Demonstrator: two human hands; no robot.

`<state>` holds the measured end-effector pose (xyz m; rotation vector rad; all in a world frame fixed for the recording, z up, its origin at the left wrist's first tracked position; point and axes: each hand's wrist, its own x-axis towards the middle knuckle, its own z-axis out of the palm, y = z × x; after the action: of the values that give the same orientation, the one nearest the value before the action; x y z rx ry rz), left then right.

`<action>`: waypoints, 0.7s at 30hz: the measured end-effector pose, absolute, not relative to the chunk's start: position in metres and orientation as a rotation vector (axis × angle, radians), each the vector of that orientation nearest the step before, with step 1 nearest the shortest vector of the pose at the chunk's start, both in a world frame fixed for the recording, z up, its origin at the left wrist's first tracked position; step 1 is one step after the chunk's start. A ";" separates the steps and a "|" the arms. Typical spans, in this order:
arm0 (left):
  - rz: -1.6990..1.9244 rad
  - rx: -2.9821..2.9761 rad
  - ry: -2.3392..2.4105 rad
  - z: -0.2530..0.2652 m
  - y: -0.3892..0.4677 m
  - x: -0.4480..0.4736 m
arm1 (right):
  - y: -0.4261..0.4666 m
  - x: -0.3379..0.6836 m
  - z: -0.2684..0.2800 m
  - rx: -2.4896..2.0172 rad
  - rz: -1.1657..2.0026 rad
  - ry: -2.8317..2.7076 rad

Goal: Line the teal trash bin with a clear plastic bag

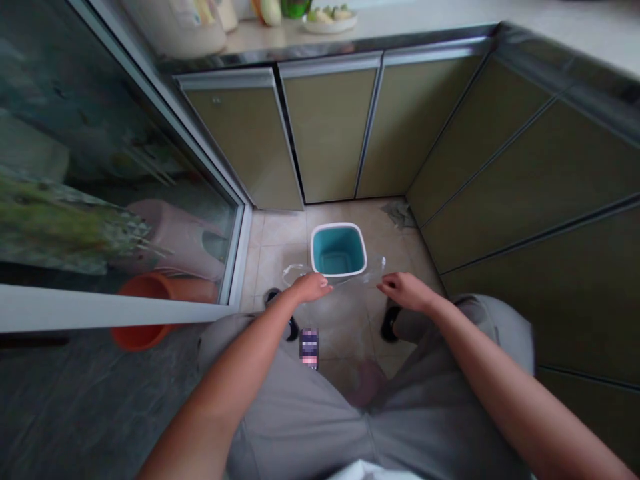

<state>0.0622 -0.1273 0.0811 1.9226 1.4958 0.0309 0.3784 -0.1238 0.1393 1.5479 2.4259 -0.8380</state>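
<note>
A clear plastic bag (345,305) stretches between my two hands, low over the floor. My left hand (312,287) is closed on its left side, with a loop of the plastic standing out beyond the fingers. On the other side my right hand (404,291) is curled shut at the bag's edge, and a bit of film rises beside it. Just beyond the hands stands an upright teal waste bin (340,235) with a white rim. Its inside is visible, and the film passes in front of its near edge.
Cabinet doors (330,127) rise behind the bin and along the right. A grey cloth (399,213) lies in the corner. A phone-like object (309,348) is on the floor between my feet. Glass door at left, with an orange bucket (145,293) behind it; a plate (330,24) sits on the counter.
</note>
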 end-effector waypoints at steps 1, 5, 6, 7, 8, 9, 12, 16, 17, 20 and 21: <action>-0.014 1.921 1.495 0.075 -0.130 0.063 | -0.123 0.376 0.137 1.550 -0.824 2.424; -0.098 1.866 1.586 0.060 -0.130 0.057 | -0.119 0.364 0.128 1.493 -0.780 2.321; -0.094 1.853 1.611 0.059 -0.130 0.055 | -0.119 0.363 0.126 1.471 -0.772 2.291; -0.079 1.845 1.634 0.058 -0.129 0.054 | -0.120 0.361 0.125 1.450 -0.773 2.272; -0.058 1.842 1.650 0.058 -0.129 0.052 | -0.121 0.361 0.123 1.434 -0.782 2.266; -0.034 1.841 1.659 0.059 -0.128 0.051 | -0.122 0.360 0.121 1.427 -0.795 2.272; 0.079 1.822 1.656 0.067 -0.124 0.051 | -0.119 0.357 0.119 1.432 -0.873 2.339; 0.476 1.709 1.553 0.121 -0.105 0.052 | -0.095 0.353 0.144 1.585 -1.237 2.441; 0.604 1.658 1.513 0.148 -0.101 0.051 | -0.087 0.353 0.161 1.663 -1.362 2.454; 0.931 1.601 1.326 0.254 -0.112 0.046 | -0.075 0.354 0.238 1.714 -1.709 2.650; 1.013 1.633 1.242 0.293 -0.124 0.042 | -0.077 0.356 0.271 1.625 -1.784 2.807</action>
<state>0.0421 -0.1243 0.2926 1.6333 1.2424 1.0134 0.3560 -0.0774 0.2706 1.6255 2.8075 -1.7836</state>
